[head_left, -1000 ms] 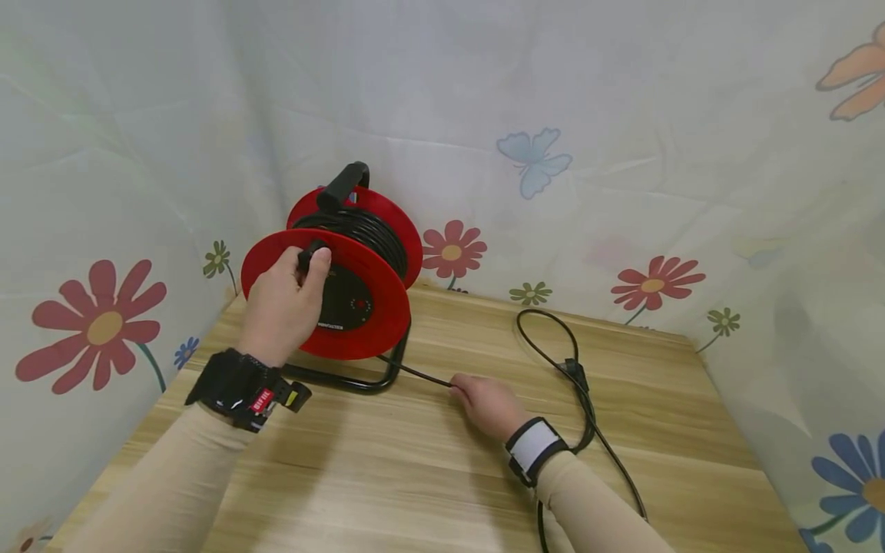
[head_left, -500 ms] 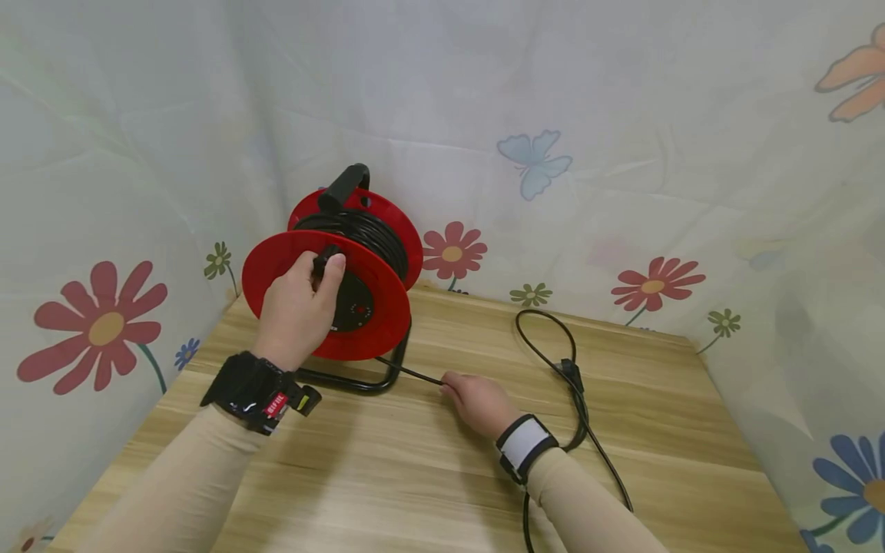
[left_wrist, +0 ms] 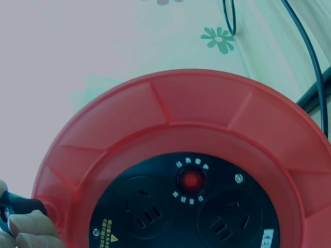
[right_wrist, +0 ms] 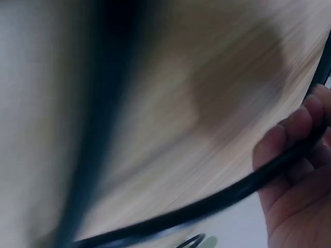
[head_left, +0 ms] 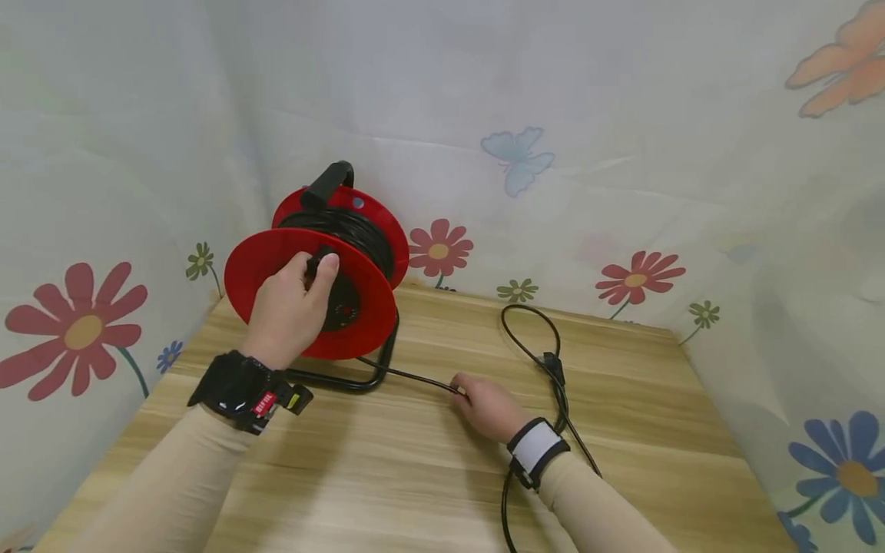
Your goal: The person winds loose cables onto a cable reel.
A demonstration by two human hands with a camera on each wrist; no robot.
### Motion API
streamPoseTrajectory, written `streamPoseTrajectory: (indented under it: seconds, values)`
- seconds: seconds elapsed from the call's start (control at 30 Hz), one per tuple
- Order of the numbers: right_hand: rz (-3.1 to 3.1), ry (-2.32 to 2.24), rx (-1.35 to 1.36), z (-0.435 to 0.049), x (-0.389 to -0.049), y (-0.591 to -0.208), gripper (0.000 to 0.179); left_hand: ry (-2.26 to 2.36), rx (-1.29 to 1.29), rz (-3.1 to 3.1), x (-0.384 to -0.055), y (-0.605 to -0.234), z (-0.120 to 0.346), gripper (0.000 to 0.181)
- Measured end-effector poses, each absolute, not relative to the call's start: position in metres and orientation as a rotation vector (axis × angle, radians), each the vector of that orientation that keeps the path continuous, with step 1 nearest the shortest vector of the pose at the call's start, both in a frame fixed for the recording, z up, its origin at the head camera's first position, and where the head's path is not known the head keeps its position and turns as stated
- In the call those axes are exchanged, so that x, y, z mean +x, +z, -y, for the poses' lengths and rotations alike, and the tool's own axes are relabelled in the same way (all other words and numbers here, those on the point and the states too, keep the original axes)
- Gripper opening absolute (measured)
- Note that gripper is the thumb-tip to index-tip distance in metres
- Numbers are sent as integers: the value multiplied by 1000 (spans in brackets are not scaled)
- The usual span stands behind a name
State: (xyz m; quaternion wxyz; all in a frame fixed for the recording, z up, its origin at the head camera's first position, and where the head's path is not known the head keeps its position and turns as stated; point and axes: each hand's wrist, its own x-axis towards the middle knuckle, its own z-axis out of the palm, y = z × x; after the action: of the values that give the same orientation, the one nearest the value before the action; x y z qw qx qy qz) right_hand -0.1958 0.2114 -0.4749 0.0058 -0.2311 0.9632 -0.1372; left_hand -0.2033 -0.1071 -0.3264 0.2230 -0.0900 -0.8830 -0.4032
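Note:
A red cable reel (head_left: 373, 311) with black cable wound on its drum stands upright on a black tube frame (head_left: 346, 382), at the left of the table. My left hand (head_left: 286, 311) pinches the black crank knob (left_wrist: 20, 206) on the reel's near face. In the left wrist view, the face carries a black socket panel (left_wrist: 176, 206) with a red button (left_wrist: 191, 180). A stretch of cable (head_left: 415, 376) runs from under the reel to my right hand (head_left: 492, 408), which holds it between curled fingers and thumb. The right wrist view shows the cable (right_wrist: 217, 201) passing through those fingers.
A looped cable end with a black plug (head_left: 553, 366) lies on the wooden table (head_left: 387, 476), right of the right hand. More slack passes below the right forearm. A flower-printed cloth (head_left: 622, 177) closes off the back and sides. The reel's carry handle (head_left: 325, 184) sticks up on top.
The reel has turned, and the left hand with the knob sits further right on its face. Slack cable by the right forearm has shifted left. The head view has swung slightly right.

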Motion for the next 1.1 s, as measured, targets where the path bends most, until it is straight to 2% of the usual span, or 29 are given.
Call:
streamPoseTrajectory:
  seconds: [0.13, 0.3, 0.5, 0.8, 1.1]
  values:
    - [-2936, -443, -592, -225, -188, -471, 25, -1104, -250, 2438, -203, -326, 111, 52]
    - [-2866, -428, -510, -248, -174, -461, 25, -1098, -252, 2446, -203, -326, 113, 53]
    - [-2858, -405, -494, -279, -159, -450, 8, -1105, -261, 2451, -203, -326, 112, 54]
    - [-2887, -281, -522, -308, -148, -444, 32, -1116, -262, 2429, -204, -325, 113, 53]
    - [-2914, -38, -519, -336, -136, -432, 31, -1129, -210, 2431, -203, -322, 116, 53]
